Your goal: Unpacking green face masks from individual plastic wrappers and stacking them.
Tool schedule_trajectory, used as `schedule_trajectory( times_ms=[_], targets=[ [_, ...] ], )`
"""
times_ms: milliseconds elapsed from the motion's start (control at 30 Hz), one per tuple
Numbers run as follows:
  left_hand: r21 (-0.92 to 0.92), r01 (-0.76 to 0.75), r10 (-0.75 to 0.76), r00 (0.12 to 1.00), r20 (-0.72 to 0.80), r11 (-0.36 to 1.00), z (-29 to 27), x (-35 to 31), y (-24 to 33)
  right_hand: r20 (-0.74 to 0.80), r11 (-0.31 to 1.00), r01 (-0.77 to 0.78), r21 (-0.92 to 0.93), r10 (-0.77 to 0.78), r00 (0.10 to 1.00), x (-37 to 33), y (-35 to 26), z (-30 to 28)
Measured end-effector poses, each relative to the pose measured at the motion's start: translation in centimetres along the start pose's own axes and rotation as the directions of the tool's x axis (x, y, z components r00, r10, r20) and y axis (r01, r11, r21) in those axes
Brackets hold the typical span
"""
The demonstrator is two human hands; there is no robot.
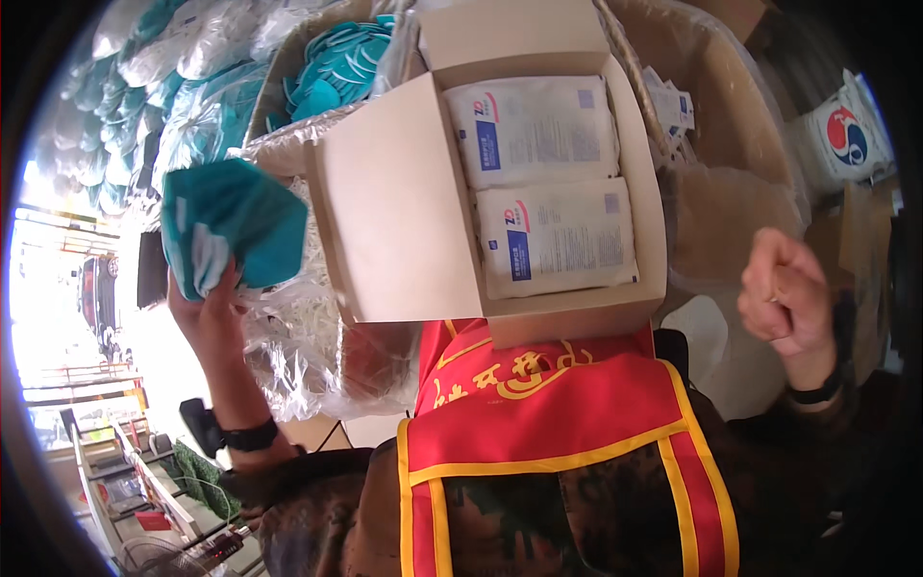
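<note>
My left hand (204, 306) is raised at the left, its fingers closed on a teal folded face mask (260, 226). White bands or a white patch show beside the fingers on the mask. My right hand (786, 293) is held up at the right in a loose fist, away from the box, and no object shows in it. Between my hands, an open brown cardboard box (399, 212) sits against my red apron (548, 423). Inside it lie two flat white packets (534, 130) with blue and red print, one behind the other.
Behind the box stands a plastic-lined bin of teal masks (336, 67). Clear bags of teal and white goods (207, 106) are piled at the far left. A lined carton (721, 115) holding small white packets stands right of the box; a white sack (846, 135) is at far right.
</note>
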State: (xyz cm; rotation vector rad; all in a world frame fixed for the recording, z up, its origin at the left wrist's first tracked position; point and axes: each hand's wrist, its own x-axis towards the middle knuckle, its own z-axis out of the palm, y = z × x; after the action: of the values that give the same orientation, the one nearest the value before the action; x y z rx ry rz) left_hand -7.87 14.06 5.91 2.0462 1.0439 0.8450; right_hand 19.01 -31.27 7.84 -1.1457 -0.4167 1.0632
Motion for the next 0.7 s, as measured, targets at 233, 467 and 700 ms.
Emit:
schedule_trajectory(
  times_ms=[233, 467, 700],
  targets=[
    [-0.992, 0.102, 0.443, 0.888, 0.124, 0.073, 5.4, -0.8, 3.3, 0.342, 0.967, 0.056, 0.247, -0.141, 0.929, 7.3, 3.6, 5.4],
    [-0.948, 0.317, 0.787, 0.592, 0.177, -0.025, 9.4, -1.9, 6.4, 0.232, 0.999, 0.035, -0.001, -0.034, 0.972, 10.9, 3.0, 8.6],
    [-0.964, 0.256, 0.653, 0.743, 0.145, -0.077, 11.8, -4.2, 9.5, 0.303, 0.968, 0.144, -0.205, -0.077, 0.950, 13.6, 4.6, 10.5]
  ],
)
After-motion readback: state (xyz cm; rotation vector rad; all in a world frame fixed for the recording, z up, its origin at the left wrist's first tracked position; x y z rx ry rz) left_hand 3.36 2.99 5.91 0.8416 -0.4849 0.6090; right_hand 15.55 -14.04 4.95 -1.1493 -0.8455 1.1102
